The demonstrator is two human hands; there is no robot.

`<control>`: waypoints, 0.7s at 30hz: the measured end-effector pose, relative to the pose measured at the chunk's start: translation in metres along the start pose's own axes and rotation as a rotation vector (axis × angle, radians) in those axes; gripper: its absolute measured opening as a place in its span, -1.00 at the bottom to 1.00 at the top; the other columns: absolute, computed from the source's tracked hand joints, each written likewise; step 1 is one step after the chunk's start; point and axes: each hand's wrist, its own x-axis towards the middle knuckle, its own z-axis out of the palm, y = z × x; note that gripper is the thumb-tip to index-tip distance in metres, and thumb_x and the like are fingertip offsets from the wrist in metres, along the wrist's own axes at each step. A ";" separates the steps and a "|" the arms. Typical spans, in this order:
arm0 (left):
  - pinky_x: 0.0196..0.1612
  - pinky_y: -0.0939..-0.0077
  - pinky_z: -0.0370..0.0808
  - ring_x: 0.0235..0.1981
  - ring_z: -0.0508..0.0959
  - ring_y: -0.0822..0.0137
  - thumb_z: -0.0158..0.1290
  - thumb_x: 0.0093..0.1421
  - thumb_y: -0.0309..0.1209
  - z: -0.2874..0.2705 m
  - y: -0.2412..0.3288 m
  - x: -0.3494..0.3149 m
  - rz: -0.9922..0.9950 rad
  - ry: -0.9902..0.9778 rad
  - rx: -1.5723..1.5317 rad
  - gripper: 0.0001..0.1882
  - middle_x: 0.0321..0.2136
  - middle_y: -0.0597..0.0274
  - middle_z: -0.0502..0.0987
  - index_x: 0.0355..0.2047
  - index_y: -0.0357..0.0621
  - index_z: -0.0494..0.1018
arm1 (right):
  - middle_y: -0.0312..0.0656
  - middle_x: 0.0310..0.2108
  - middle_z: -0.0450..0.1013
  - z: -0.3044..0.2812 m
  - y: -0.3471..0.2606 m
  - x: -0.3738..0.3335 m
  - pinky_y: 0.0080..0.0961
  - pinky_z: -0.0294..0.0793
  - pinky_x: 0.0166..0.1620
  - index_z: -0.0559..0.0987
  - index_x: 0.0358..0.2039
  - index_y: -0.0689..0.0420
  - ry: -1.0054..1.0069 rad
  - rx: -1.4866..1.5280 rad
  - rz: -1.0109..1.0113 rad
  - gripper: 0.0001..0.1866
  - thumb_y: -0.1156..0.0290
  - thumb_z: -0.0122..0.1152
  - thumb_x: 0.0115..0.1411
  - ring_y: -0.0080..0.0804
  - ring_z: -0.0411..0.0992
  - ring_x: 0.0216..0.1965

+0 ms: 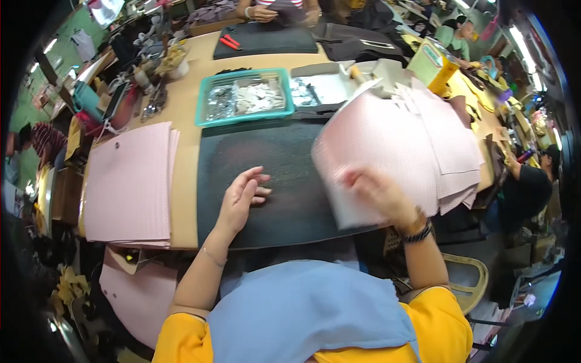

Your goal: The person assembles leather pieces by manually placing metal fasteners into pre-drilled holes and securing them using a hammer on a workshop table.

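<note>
My left hand [242,196] hovers over the dark work mat [266,154] with fingers loosely bent and apart, holding nothing. At the mat's right side, my right hand [381,193] pinches the near left edge of a pink textured sheet [369,133]. That sheet is raised and curled at its left side and blurred by motion. Right of it lies a pile of similar pink pieces [457,148], partly covered by it. To the left of the mat rests a neat stack of pink sheets [130,187]; its top sheet has a small dark hole or eyelet near the upper edge.
Behind the mat stands a teal tray [245,121] of small metal and white parts, beside an open white box [330,85]. A yellow tin [431,68] is at the back right. Across the table, a person's hands [263,13] are near red-handled scissors [230,42].
</note>
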 end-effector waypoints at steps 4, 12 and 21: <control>0.25 0.40 0.39 0.18 0.50 0.29 -0.27 0.52 0.15 -0.025 -0.019 -0.001 -0.107 -0.067 -0.013 -0.23 0.19 0.09 0.50 0.38 -0.31 0.26 | 0.01 0.05 0.58 0.059 -0.034 -0.009 -0.23 0.50 0.17 0.56 0.13 0.17 -0.070 -0.247 -0.109 -0.58 0.30 0.34 0.30 -0.04 0.54 0.07; 0.37 0.30 0.27 0.29 0.41 0.17 0.23 0.31 -0.23 -0.029 0.010 -0.020 -0.130 -0.087 -0.048 0.02 0.32 -0.21 0.34 0.52 -0.31 -0.18 | 0.06 0.11 0.53 0.025 0.042 -0.025 -0.15 0.48 0.15 0.57 0.10 0.16 0.418 -0.742 0.007 -0.49 0.16 0.40 0.22 0.10 0.50 0.07; 0.07 0.40 0.53 -0.05 0.64 0.28 0.09 0.39 -0.45 -0.045 0.014 -0.025 0.007 0.216 0.369 -0.64 -0.06 -0.08 0.67 0.11 -0.43 0.49 | -0.03 -0.14 0.58 0.003 0.066 -0.028 -0.30 0.52 -0.05 0.57 0.04 0.19 0.582 -0.392 0.240 -0.60 0.33 0.36 0.23 -0.18 0.54 -0.17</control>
